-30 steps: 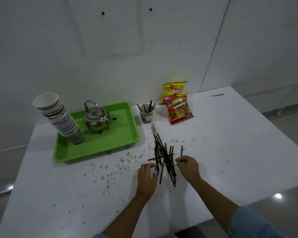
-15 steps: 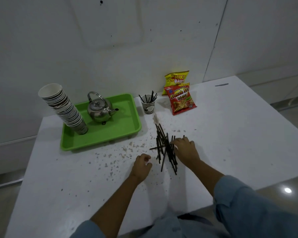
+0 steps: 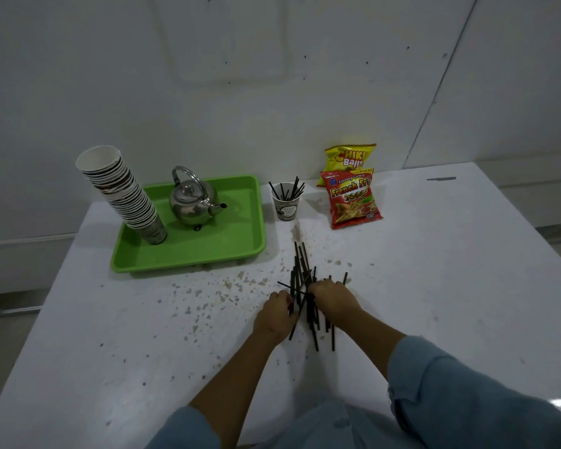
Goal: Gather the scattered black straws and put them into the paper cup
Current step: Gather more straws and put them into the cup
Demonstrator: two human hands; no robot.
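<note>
Several black straws [image 3: 302, 267] lie in a loose pile on the white table [image 3: 450, 286], pointing roughly away from me. My left hand [image 3: 274, 314] presses against the pile's left side, fingers curled around some straws. From the right, my right hand [image 3: 332, 299] lies over the pile with its fingers bent down onto the straws. A paper cup [image 3: 285, 207] stands farther back with several black straws upright in it.
A green tray [image 3: 234, 247] at the back left holds a metal teapot [image 3: 193, 200] and a tall leaning stack of paper cups [image 3: 123, 192]. Two snack bags [image 3: 352, 196] lie right of the cup. Brown specks dot the table near the pile.
Both hands have closed in on the pile from either side; the left hand moved right to touch the straws, and the straws are bunched tighter.
</note>
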